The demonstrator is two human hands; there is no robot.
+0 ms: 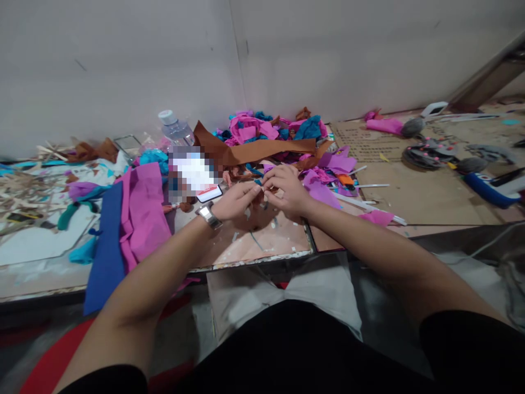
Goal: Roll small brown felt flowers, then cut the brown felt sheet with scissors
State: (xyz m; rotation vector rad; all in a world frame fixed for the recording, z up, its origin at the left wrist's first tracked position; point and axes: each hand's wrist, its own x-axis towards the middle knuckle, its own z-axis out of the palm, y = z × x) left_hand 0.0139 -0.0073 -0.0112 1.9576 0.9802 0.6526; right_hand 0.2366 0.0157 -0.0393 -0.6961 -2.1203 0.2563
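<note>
My left hand (pixel 237 201), with a metal watch (pixel 210 215) on its wrist, meets my right hand (pixel 290 189) over the near part of the table. Both are closed, thumbs and fingertips pinched together around a small piece of crepe paper (pixel 258 182). Teal and brown show at the fingertips, but my fingers cover most of it. Just beyond them lies a long brown crepe paper strip (pixel 270 151). To the right of my right hand are loose purple paper pieces (pixel 322 192). A lit phone (pixel 209 192), partly blurred out, lies left of my left hand.
A pile of pink and teal crepe paper (pixel 254 128) and a capped plastic bottle (pixel 176 128) stand near the wall. Pink (pixel 145 213) and blue sheets (pixel 107 235) overhang the front edge at left. White sticks (pixel 369 205), cardboard (pixel 394 191) and a blue tool (pixel 490 189) lie right.
</note>
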